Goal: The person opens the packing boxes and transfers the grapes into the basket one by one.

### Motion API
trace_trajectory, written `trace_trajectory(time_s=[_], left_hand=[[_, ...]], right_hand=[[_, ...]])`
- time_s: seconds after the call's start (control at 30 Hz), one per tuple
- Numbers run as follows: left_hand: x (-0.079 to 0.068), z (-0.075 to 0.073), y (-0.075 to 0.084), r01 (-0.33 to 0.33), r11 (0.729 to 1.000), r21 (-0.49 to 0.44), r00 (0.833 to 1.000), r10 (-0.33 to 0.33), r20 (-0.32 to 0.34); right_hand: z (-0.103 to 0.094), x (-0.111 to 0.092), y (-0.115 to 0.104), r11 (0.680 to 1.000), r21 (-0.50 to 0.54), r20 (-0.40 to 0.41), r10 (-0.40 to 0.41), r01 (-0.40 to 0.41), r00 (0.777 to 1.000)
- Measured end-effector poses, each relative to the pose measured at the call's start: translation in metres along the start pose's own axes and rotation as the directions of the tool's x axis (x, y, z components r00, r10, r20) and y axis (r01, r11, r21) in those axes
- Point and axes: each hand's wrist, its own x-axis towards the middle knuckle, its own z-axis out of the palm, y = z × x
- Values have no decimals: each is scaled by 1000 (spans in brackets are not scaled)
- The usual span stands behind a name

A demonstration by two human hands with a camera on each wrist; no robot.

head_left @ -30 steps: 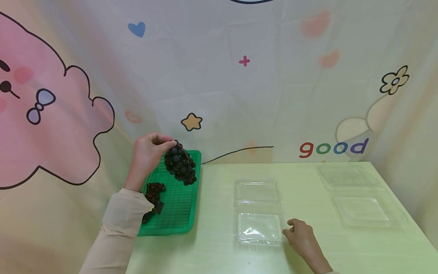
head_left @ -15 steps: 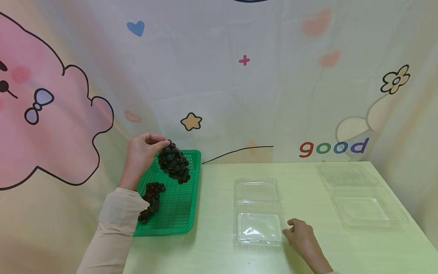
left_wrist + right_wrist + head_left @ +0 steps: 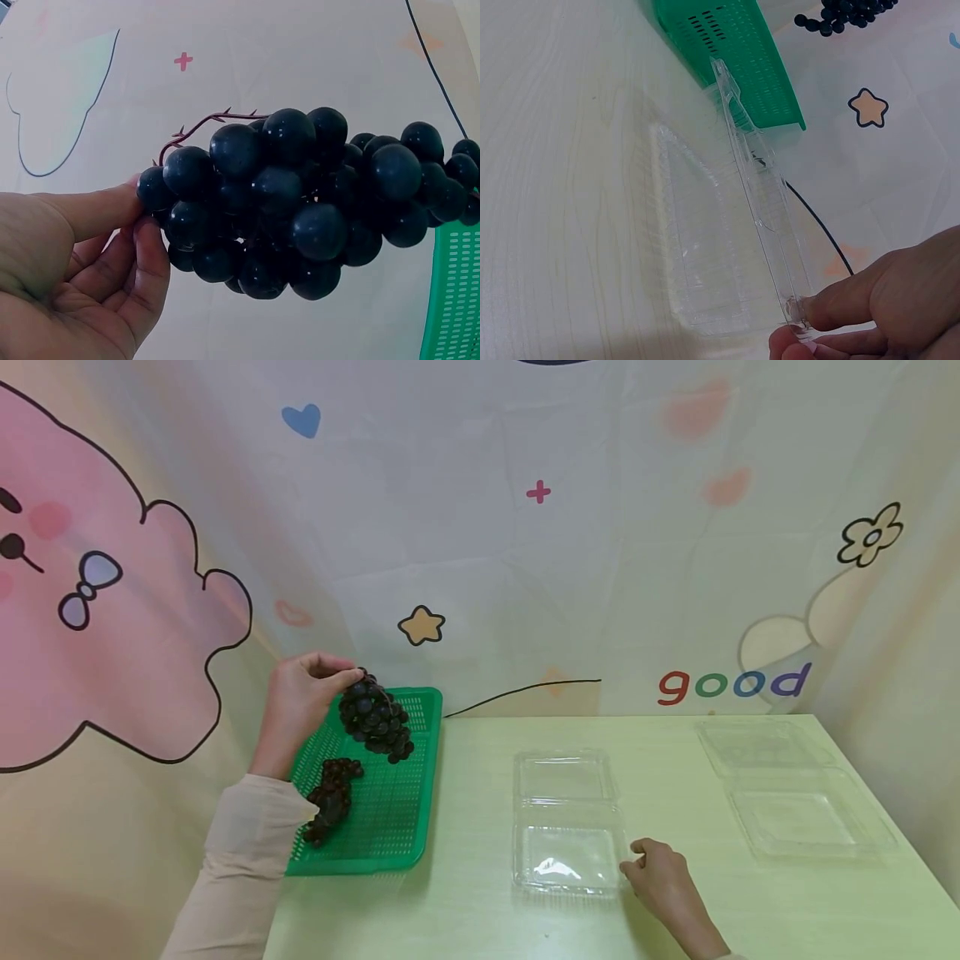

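A bunch of dark grapes [image 3: 375, 718] hangs tilted from my left hand [image 3: 298, 702], above the green basket [image 3: 426, 793]. In the left wrist view, thumb and fingertips pinch the bunch at its upper end, beside a thorny reddish stem [image 3: 214, 116]. Another dark bunch [image 3: 330, 802] lies in the basket, partly behind my left sleeve. On the table, a clear plastic clamshell container [image 3: 567, 852] stands opened out. My right hand [image 3: 665, 885] is at its right side; in the right wrist view, thumb and fingers pinch the container's edge [image 3: 765, 217].
A second opened clear container [image 3: 802, 814] sits at the table's right side. Behind the light table [image 3: 465, 910] hangs a printed cloth [image 3: 480, 527], close to the basket's far end.
My left hand has moved a little left with the grapes, and more of the bunch lying in the basket shows. The right hand and the container have stayed in place.
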Motion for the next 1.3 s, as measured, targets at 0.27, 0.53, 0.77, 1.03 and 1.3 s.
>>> trace_trajectory(time_s=[0.27, 0.53, 0.77, 1.03, 1.3], left_hand=[[-1, -5, -4, 21, 1000, 6, 1000, -21, 0], [-2, -6, -7, 22, 999, 23, 1000, -22, 2], [1, -6, -11, 27, 999, 23, 1000, -27, 6], [10, -3, -24, 45, 998, 36, 999, -45, -10], [16, 4, -31, 56, 998, 23, 998, -56, -16]], right_hand=[[0, 0, 1, 1000, 1, 0, 5, -5, 1000], [0, 1, 1, 1000, 1, -4, 7, -7, 1000], [0, 1, 1, 1000, 3, -4, 11, -11, 1000], [0, 0, 0, 1000, 12, -4, 6, -6, 1000], [0, 1, 1, 1000, 3, 2, 10, -10, 1000]])
